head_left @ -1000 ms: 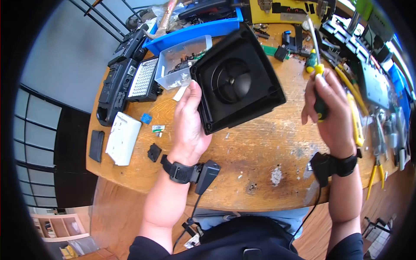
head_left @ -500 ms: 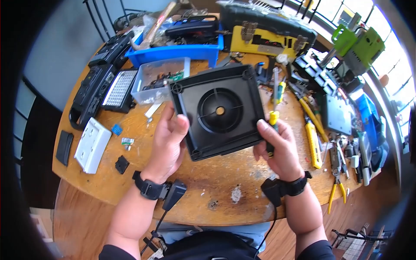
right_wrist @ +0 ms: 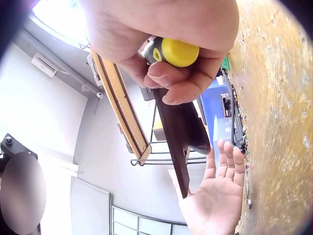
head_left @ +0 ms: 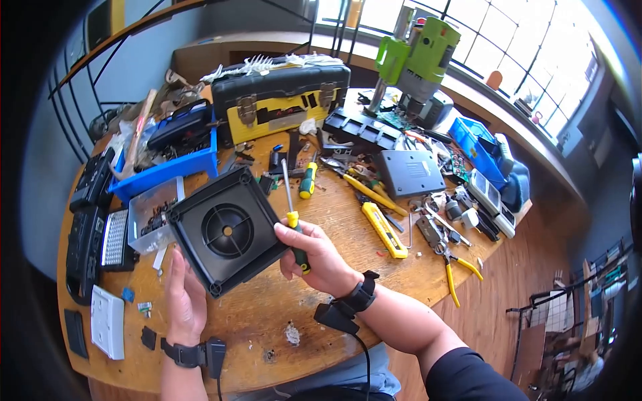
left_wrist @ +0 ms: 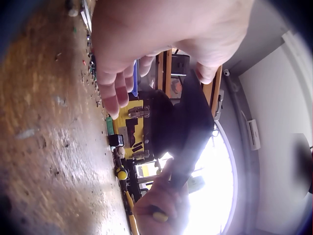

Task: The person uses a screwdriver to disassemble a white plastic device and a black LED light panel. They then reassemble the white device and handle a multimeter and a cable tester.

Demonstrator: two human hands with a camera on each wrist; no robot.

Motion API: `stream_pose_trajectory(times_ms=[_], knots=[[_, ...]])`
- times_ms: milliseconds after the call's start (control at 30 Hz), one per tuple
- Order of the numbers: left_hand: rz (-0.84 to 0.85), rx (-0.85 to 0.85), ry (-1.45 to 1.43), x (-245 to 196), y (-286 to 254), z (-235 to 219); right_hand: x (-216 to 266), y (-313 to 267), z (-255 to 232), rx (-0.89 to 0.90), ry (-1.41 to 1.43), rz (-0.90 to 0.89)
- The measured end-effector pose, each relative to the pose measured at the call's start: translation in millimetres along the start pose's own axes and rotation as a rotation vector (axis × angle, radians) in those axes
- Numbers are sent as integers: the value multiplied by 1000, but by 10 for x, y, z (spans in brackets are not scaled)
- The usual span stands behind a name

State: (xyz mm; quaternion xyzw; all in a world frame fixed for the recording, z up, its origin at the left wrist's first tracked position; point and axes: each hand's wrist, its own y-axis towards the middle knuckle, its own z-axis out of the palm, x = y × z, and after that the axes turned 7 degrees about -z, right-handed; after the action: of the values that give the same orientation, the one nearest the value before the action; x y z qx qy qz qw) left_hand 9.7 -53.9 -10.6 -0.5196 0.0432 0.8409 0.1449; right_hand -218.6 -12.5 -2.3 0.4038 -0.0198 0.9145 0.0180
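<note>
A black square plastic housing point(head_left: 231, 217) with a round recess and a small central hole is held up over the workbench, tilted. My right hand point(head_left: 322, 262) pinches its right edge with the thumb on the front. That same hand keeps a screwdriver point(head_left: 292, 219) with a green and yellow handle in its curled fingers, blade upward. In the right wrist view, the yellow handle end point(right_wrist: 181, 52) shows in the palm. My left hand point(head_left: 185, 302) stands with straight fingers beside the housing's lower left edge, palm toward it; the right wrist view shows this open palm point(right_wrist: 212, 203) close to the housing.
A clear bin point(head_left: 144, 234) and a blue crate point(head_left: 174, 175) stand left behind the housing. Pliers point(head_left: 451, 264), a yellow utility knife point(head_left: 384, 230) and a second screwdriver point(head_left: 308, 180) lie to the right. A yellow-black toolbox point(head_left: 281, 100) and a green drill press point(head_left: 428, 53) stand behind.
At first only my left hand held the housing, with the right hand apart holding the screwdriver. The right hand came in and took its right edge; the left has let go. The head view turned right.
</note>
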Motion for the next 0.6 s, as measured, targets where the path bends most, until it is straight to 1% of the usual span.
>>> stream_pose_trajectory(times_ms=[33, 67, 133, 200, 267, 300, 333, 400, 467, 533, 600], knots=[[-38, 24, -40, 13, -5, -22, -22, 3, -29, 41, -4, 5], [-37, 39, -34, 16, -20, -17, -18, -2, -26, 38, -1, -11], [-76, 178, -68, 12, -45, -11, -10, -6, -19, 81, -67, 40], [-95, 180, -79, 37, -53, -18, -22, -5, -19, 88, -70, 42], [-128, 92, 15, 71, -19, -83, -50, 0, -32, 106, -88, 81], [-140, 68, -15, 64, -21, -61, -70, 5, -44, 112, -93, 89], [-144, 84, -10, 67, -14, -59, -75, 7, -38, 103, -91, 75], [-159, 21, 10, 86, -10, -94, -79, -3, -13, 112, -123, 64], [-173, 33, 20, 86, -12, -85, -63, -11, 0, 102, -126, 43], [-115, -6, 48, 84, -24, -49, -57, -15, -4, 135, -130, 67], [-131, -9, 55, 80, -30, -54, -80, 2, -26, 128, -125, 54]])
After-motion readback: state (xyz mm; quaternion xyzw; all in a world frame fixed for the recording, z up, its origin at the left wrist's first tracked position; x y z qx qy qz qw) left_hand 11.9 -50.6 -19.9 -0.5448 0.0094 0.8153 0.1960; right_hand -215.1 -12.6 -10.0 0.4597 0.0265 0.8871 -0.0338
